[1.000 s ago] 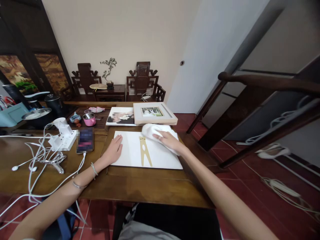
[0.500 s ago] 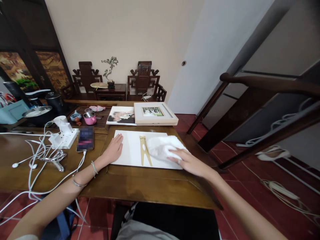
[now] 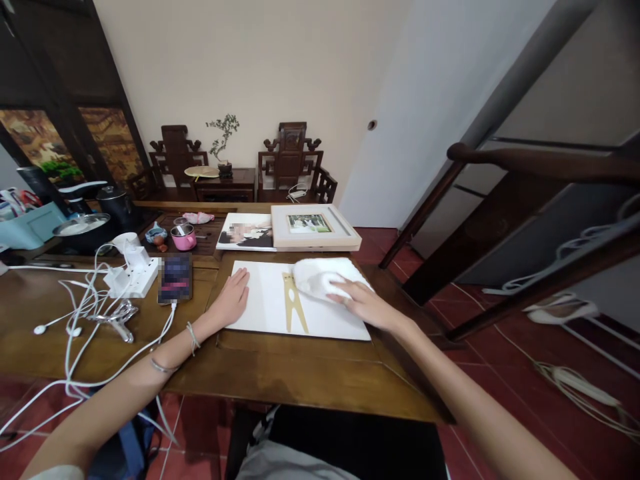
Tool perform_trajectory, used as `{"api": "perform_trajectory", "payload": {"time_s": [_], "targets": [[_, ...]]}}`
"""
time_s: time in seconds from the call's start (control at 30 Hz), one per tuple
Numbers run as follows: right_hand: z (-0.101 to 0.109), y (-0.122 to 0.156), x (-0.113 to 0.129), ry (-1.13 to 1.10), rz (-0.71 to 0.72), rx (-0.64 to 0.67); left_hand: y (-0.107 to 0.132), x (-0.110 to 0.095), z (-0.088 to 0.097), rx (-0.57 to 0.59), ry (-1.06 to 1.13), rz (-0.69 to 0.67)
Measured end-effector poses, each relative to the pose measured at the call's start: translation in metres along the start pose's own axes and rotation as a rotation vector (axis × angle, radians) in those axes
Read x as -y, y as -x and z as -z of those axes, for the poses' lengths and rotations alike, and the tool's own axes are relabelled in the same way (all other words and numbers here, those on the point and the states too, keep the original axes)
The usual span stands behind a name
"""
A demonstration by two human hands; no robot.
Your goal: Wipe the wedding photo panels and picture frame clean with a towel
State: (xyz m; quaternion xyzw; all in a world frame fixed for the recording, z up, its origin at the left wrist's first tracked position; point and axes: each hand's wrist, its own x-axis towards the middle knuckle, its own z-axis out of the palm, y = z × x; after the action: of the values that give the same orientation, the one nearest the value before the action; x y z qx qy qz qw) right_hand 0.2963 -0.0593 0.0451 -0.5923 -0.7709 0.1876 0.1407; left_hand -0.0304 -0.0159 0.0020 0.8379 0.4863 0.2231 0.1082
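— Hands, go: where are they?
— My left hand (image 3: 231,300) is palm down on the left edge of the white board (image 3: 265,303), fingers straight and close together. It grips nothing, it just presses flat.
— And the right?
— My right hand (image 3: 367,305) lies on the white cloth (image 3: 317,279), fingers stretched out and slightly spread, tips on the cloth's near side. Nothing is pinched or closed around.
— Where is that cloth?
— It's bunched on the board's far right corner, just beside the tan wooden strut (image 3: 294,308) lying down the board's middle. The board lies flat on the table (image 3: 280,380).
— Anything you can't make out?
— My right thumb is tucked out of sight. The cloth hides the board's corner. The phone (image 3: 175,279) screen and the photo print (image 3: 245,232) are blurred, and my upper arms are cut off at the bottom edge.
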Motion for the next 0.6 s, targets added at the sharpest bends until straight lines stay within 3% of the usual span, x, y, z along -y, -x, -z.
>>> {"api": "perform_trajectory", "payload": {"time_s": [0.17, 0.3, 0.4, 0.6], "targets": [[0.000, 0.082, 0.016, 0.037, 0.128, 0.131, 0.000, -0.001, 0.002, 0.025, -0.003, 0.002], [0.007, 0.102, 0.021, -0.008, 0.105, 0.176, 0.000, -0.003, 0.003, 0.039, -0.006, -0.004], [0.008, 0.078, 0.013, -0.010, 0.044, 0.135, 0.000, -0.003, 0.004, 0.047, -0.006, -0.001], [0.005, -0.014, 0.004, 0.063, 0.084, 0.018, -0.001, 0.000, 0.003, 0.038, -0.003, -0.011]]}}
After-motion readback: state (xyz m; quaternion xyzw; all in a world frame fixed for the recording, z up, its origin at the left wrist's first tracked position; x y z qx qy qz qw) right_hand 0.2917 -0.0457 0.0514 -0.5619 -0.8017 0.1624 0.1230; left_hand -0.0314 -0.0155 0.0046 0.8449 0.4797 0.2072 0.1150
